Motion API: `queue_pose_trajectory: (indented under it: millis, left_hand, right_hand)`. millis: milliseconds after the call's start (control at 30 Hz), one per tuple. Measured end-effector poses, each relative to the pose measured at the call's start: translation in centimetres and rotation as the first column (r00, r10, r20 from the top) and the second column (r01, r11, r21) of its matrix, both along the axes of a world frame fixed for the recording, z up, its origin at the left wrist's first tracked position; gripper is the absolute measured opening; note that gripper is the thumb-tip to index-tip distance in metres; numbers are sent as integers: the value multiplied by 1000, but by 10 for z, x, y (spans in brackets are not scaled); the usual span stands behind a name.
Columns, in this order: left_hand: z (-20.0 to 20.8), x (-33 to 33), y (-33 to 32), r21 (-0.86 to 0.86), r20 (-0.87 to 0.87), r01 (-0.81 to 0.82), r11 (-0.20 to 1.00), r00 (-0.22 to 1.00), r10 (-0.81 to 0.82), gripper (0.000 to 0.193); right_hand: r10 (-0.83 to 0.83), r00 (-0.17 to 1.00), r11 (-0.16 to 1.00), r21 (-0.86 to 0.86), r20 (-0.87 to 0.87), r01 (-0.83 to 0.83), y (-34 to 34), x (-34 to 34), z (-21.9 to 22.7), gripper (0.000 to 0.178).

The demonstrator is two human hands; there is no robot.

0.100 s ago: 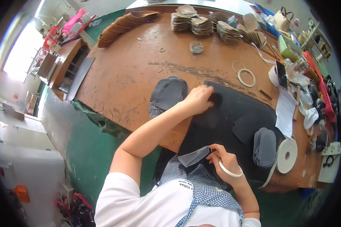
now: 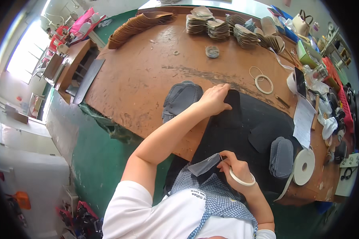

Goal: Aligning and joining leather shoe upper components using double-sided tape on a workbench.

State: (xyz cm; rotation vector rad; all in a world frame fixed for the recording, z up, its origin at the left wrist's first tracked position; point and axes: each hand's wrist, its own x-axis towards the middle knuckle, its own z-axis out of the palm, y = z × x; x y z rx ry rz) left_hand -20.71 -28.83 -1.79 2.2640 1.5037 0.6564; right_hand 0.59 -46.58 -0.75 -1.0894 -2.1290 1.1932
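Note:
My left hand (image 2: pixel 216 99) lies over the far left corner of a black cloth sheet (image 2: pixel 223 137), thumb and fingers apart. A darker black patch beside its thumb may be a separate piece or a fold; I cannot tell. Near my apron, my right hand (image 2: pixel 234 166) pinches a translucent grey piece (image 2: pixel 205 165) that hangs toward the left. A white ring (image 2: pixel 243 182) circles my right wrist. Left of my left hand is a stack of dark grey insole-shaped pieces (image 2: pixel 180 99). A loose black cut piece (image 2: pixel 261 137) rests on the sheet.
Lighter grey pieces (image 2: pixel 281 157) are stacked at the right, beside a white tape roll (image 2: pixel 304 167). Paper (image 2: pixel 303 121), a phone (image 2: pixel 300 81) and a cream ring (image 2: pixel 264 84) lie farther back. Stacked insole shapes (image 2: pixel 217 30) and a brown row (image 2: pixel 137 28) line the table's far edge.
My left hand has shifted slightly away from me, and its thumb has spread from the fingers. My right hand stays in place with the grey piece. The whole view has moved a little.

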Motion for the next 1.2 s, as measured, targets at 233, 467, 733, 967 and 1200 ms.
queue_pose_trajectory:
  millis: [233,467,733,967,1200]
  left_hand:
    - [39,-87,-22,-41,-360,-486,873,822,441,70]
    - [-1,-130,-85,-76,-33,-692,718,722,691,76]
    - [37,-90,-78,-84,789,-503,860,494,366,55]
    - [4,-57,-32,190,205,-465,865,880,429,63]
    - [-12,-108,-45,-71,76,-558,827,824,562,44]
  right_hand:
    - [-33,997,999,-9,65,34,5,0,12,29]
    - [-155,988,976,-156,-7,152,4,6,4,9]
    - [114,981,979,-152,-156,-138,8,-12,6,13]
    - [80,991,985,-145,-103,-95,4,-23,15,25]
    - [-57,993,966,-257,-105,28,7,-3,-3,15]
